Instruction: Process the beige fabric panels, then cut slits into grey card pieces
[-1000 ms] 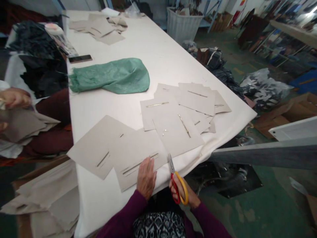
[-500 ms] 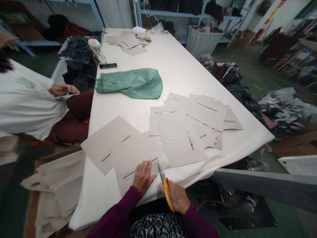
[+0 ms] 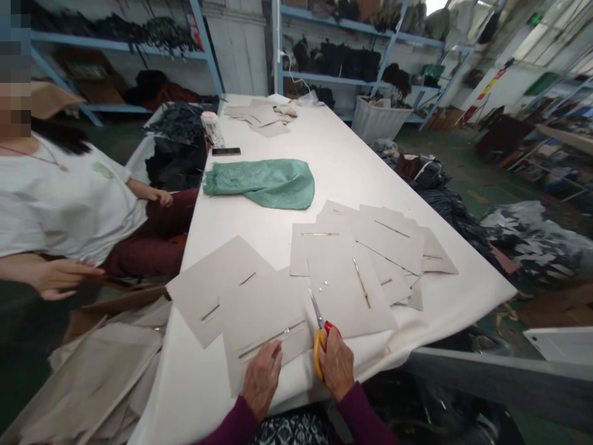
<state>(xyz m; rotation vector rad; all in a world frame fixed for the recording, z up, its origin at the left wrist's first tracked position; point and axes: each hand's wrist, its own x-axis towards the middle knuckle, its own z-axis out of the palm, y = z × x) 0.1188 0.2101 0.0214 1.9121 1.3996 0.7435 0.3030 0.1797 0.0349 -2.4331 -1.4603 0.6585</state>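
Observation:
My right hand (image 3: 337, 363) grips scissors (image 3: 319, 337) with yellow and red handles, their blades pointing away from me over the edge of a beige sheet. At the near edge of a slitted beige sheet (image 3: 264, 303), my left hand (image 3: 262, 376) has its fingers bent close together; whether anything is between them is too small to tell. Another slitted sheet (image 3: 204, 278) lies partly under that one. To the right, a sheet with a gold zipper strip (image 3: 343, 315) bears a few tiny bright bits. More beige sheets (image 3: 393, 222) overlap behind it.
A green cloth bag (image 3: 278, 182), a phone (image 3: 226, 151) and a white container (image 3: 212, 128) rest on the white table (image 3: 343, 161). At the left sits a person in a white shirt (image 3: 78, 198), beside a box of beige pieces (image 3: 106, 358).
The view has tilted up. My left hand has drawn back from the slit toward the sheet's near edge. The scissors point farther forward. The seated person's hand now reaches out over the box.

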